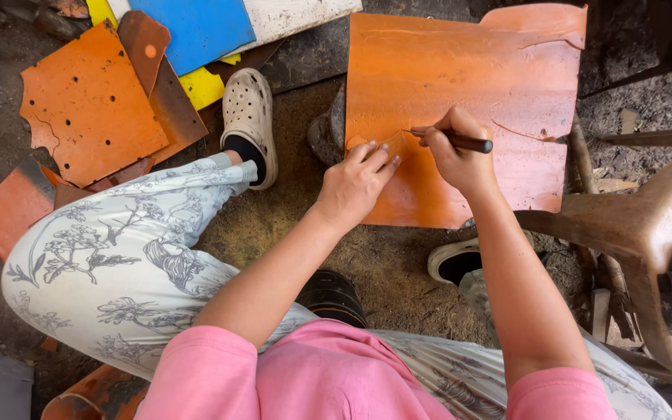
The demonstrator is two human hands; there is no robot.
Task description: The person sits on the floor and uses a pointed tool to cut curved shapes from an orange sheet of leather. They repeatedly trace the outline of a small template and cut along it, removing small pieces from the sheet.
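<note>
The ground [297, 225] is bare, dark dirt. At the upper middle and right of the frame 1 large orange sheet [460, 93] lies flat on it, its lower left edge beside a grey stone [327, 132]. At the upper left a punched orange sheet [87, 109] lies among rusty, blue [196, 31] and yellow pieces [204, 87]. At the right edge stands a brown plastic stool [639, 225] beside sticks [585, 167].
</note>
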